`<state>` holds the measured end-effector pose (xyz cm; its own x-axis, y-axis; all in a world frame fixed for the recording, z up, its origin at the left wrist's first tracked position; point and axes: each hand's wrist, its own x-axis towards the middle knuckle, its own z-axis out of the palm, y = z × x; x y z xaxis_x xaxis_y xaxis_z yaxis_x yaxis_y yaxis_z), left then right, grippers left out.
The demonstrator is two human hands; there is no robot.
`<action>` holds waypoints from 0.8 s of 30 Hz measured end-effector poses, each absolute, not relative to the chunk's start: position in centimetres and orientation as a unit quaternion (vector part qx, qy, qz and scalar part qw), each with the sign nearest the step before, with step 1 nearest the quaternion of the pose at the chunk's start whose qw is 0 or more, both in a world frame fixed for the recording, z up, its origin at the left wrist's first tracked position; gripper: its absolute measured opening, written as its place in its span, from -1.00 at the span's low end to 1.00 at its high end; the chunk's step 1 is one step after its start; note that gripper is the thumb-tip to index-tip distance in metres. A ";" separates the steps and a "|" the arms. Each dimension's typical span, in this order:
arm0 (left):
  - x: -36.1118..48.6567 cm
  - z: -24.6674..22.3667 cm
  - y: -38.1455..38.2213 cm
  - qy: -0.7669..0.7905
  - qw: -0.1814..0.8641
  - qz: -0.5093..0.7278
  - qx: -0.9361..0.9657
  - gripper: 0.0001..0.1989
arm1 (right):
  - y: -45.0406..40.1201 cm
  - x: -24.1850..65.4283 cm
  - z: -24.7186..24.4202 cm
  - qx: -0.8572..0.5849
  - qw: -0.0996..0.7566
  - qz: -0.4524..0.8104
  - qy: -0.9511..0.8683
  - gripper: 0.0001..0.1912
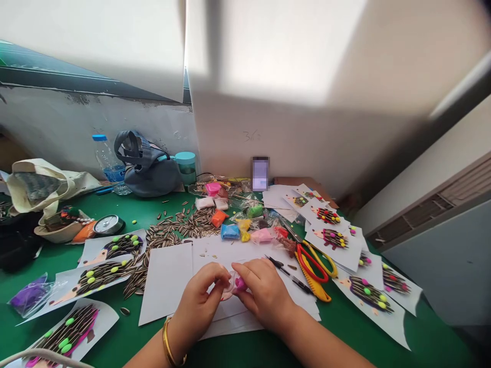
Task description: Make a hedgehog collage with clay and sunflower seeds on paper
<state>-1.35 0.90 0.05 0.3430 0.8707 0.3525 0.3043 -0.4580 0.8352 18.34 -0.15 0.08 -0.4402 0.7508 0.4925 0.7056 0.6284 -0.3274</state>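
Note:
Over the white paper [169, 281], both hands meet on a small clear plastic packet [232, 286] with magenta modelling clay [241, 284] in it. My left hand [203, 296] pinches the packet's left side between thumb and fingers. From the right, my right hand [266, 292] is closed round the clay end. Part of the packet is hidden by the fingers. Just right of that hand lie a black pen [293, 278] and red-handled scissors [312, 263], with a yellow cutter [318, 289] beside them.
Sunflower seeds [172, 227] are heaped at the left. Clay packets, one of them blue [230, 232], lie behind the paper. Hedgehog pictures with seed spines, such as one at the right [372, 301], flank both sides. A bag [151, 168], bottle [111, 166] and phone [260, 175] stand behind.

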 end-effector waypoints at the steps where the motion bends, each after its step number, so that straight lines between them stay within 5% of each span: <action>1: -1.5 -0.1 0.9 0.393 0.316 0.420 0.754 -0.84 | -0.2 18.3 0.0 -0.432 0.310 0.037 -0.846 -0.60; 9: -1.5 0.2 1.2 0.382 0.272 0.380 0.797 -0.69 | -0.1 18.4 -0.3 -0.429 0.311 0.039 -0.847 -0.58; 24: -1.3 -0.2 1.2 0.356 0.240 0.373 0.822 -0.74 | 0.0 18.5 -0.9 -0.426 0.312 0.042 -0.848 -0.49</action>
<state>-1.30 1.15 -0.23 0.4672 0.7651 0.4432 0.4067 -0.6310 0.6606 18.49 0.01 -0.93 -0.4415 0.7490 0.4941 0.6964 0.6332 -0.3376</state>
